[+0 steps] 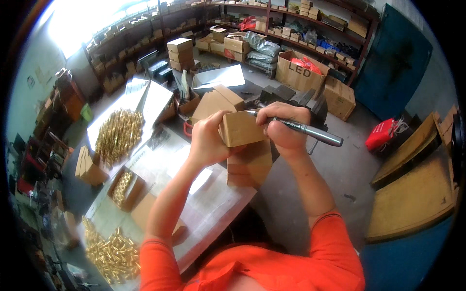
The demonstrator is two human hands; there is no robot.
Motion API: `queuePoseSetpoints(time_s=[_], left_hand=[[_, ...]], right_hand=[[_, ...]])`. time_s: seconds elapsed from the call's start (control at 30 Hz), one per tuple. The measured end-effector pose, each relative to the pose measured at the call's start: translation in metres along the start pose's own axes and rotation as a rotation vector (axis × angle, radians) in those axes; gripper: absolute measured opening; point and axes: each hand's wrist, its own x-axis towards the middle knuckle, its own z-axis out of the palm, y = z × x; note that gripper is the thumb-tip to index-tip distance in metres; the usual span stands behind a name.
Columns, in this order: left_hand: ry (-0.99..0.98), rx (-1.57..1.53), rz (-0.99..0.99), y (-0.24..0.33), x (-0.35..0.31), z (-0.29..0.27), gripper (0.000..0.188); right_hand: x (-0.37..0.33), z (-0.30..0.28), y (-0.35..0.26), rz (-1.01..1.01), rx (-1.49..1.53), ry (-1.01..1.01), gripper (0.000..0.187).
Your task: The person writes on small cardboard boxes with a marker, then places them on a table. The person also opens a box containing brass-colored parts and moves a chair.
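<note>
Right hand, nearly closed, grips a marker.

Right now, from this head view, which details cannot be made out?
Head view:
Inside of the brown cardboard box in the left hand: its walls hide it.
Middle of the slim silver-and-black marker: the right hand covers it.
Finer shape of the small golden metal pieces, lower left: too small.
Goods on the far brown shelves: small, blurred.
</note>
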Motion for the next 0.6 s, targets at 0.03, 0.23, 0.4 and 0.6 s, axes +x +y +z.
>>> queuePoseSetpoints(time_s=[0.03, 0.23, 0.4, 0.6], left_hand=[[-0.001, 0.011, 0.004, 0.001, 0.000, 0.000, 0.055], [-0.045, 0.025, -0.020, 0.000, -0.001, -0.002, 0.059], [-0.055, 0.021, -0.028, 0.001, 0.000, -0.001, 0.058], [-0.041, 0.040, -0.006, 0.001, -0.001, -0.002, 0.057]], right_hand=[[0.000, 0.000, 0.000, -0.001, -0.012, 0.001, 0.054], [0.001, -0.001, -0.004, -0.059, -0.085, -0.048, 0.017], [-0.003, -0.002, -0.006, 0.039, -0.074, -0.007, 0.061], [0.001, -0.014, -0.003, -0.004, 0.008, -0.066, 0.033]])
